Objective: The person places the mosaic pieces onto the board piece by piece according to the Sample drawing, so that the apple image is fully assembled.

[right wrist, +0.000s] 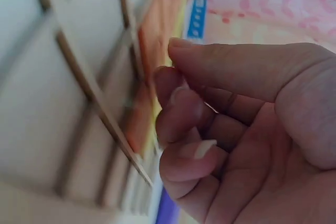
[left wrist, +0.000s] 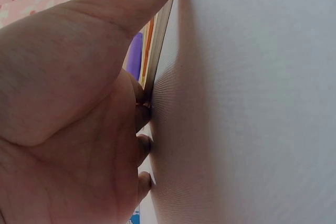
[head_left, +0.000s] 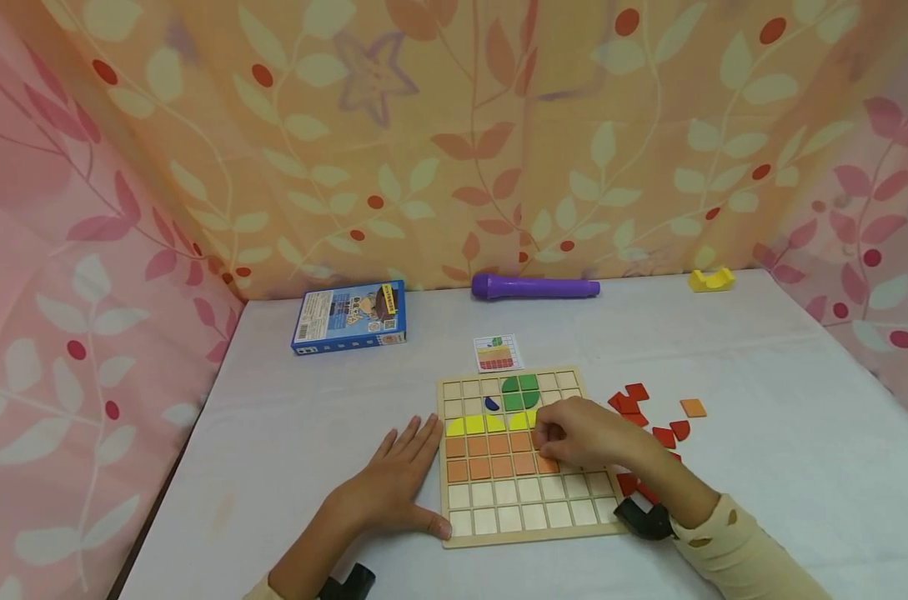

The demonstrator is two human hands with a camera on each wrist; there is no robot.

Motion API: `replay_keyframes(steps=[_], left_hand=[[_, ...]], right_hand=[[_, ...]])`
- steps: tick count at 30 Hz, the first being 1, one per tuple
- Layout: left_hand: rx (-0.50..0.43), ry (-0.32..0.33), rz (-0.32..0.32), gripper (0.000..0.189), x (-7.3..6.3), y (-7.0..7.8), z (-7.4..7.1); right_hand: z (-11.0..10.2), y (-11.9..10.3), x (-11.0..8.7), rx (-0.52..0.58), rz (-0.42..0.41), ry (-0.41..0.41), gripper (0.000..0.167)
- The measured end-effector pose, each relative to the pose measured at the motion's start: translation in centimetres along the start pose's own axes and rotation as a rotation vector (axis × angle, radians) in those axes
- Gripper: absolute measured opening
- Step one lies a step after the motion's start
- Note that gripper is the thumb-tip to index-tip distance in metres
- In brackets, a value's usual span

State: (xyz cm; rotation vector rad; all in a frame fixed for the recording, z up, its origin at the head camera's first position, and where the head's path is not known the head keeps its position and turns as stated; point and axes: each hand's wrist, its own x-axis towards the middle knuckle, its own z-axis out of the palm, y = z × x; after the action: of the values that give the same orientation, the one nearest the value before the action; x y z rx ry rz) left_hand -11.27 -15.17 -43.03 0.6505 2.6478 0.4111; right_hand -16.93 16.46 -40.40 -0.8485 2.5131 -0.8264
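A wooden grid board (head_left: 536, 534) lies on the table with colored tiles in its cells. Two rows hold orange tiles (head_left: 479, 470), below a row of yellow tiles (head_left: 474, 425). Farther up sit green tiles (head_left: 519, 392) and one dark blue piece (head_left: 492, 403). My left hand (head_left: 389, 483) lies with fingers spread, touching the board's left edge, its thumb by the near left corner. Over the right end of the orange rows is my right hand (head_left: 584, 433), fingers curled and fingertips (right wrist: 181, 45) close to the tiles; whether they pinch one is hidden.
Loose red tiles (head_left: 637, 391) and a single orange tile (head_left: 693, 408) lie right of the board. Behind it are a small pattern card (head_left: 498, 353), a blue box (head_left: 350, 317), a purple microphone-shaped object (head_left: 536, 288) and a yellow notched block (head_left: 712, 280). Patterned curtains surround the table.
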Motion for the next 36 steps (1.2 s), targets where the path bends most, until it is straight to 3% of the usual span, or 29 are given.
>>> replay_keyframes(steps=[5,10,13,16,23,28,36], left_hand=[[0.001,-0.005,-0.003,0.137,0.1,0.0,0.0],[0.0,-0.011,-0.005,0.136,-0.1,0.0,-0.2],[0.001,-0.011,-0.005,0.136,-0.1,-0.1,-0.1],[0.003,-0.012,-0.004,0.137,0.1,-0.1,0.1],[0.002,-0.01,-0.009,0.138,0.2,0.0,0.2],[0.002,-0.011,-0.01,0.137,0.2,0.0,0.2],[-0.01,-0.006,-0.015,0.137,0.0,0.1,0.1]], right_hand=[[-3.3,1.1,-1.4,-0.039,0.083,0.045,0.014],[-6.9,3.8,-3.7,-0.146,0.337,0.039,0.008],[-8.8,6.3,-5.3,-0.153,0.484,0.008,0.007],[-10.3,9.0,-6.9,-0.131,0.556,-0.014,0.012],[-10.8,13.2,-8.5,0.03,0.555,-0.048,0.016],[-10.2,13.9,-8.4,0.056,0.5,-0.054,0.012],[-10.2,13.8,-8.2,0.024,0.481,-0.05,0.013]])
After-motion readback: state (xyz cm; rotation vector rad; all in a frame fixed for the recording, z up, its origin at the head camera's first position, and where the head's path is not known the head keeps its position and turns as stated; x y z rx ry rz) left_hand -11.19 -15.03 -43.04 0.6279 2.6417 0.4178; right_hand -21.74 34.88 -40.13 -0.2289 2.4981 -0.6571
